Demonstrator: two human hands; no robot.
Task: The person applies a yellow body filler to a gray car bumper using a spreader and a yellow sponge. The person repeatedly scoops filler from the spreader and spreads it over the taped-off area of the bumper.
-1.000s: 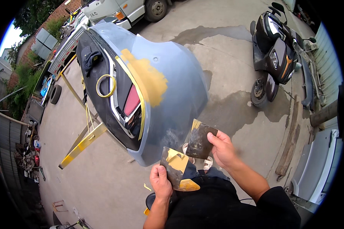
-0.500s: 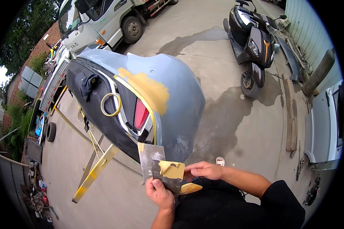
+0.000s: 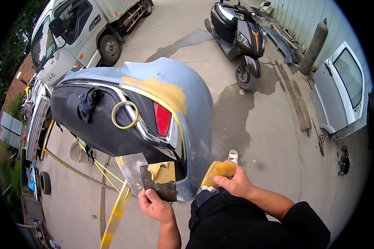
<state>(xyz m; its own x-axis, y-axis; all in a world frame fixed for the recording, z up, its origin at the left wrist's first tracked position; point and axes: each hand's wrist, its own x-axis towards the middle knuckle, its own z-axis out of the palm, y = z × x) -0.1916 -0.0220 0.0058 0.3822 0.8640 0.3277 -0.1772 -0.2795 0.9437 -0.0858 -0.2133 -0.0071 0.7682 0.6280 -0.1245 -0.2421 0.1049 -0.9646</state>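
While a white light truck [image 3: 77, 39] stands at the far left, the left hand [image 3: 153, 205] has its fingers [image 3: 147, 198] clenched on two flat metal spreader blades [image 3: 147, 176] carrying yellow filler, held against the lower edge of the grey-blue car bumper [image 3: 153, 108]. Just right, the right hand [image 3: 234, 180] grips a yellow filler-smeared scraper [image 3: 218, 171]. A black scooter [image 3: 239, 37] stands beyond.

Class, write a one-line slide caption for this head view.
Left hand holds two metal spreaders loaded with yellow filler; right hand holds a filler-coated spreader beside the grey-blue bumper.
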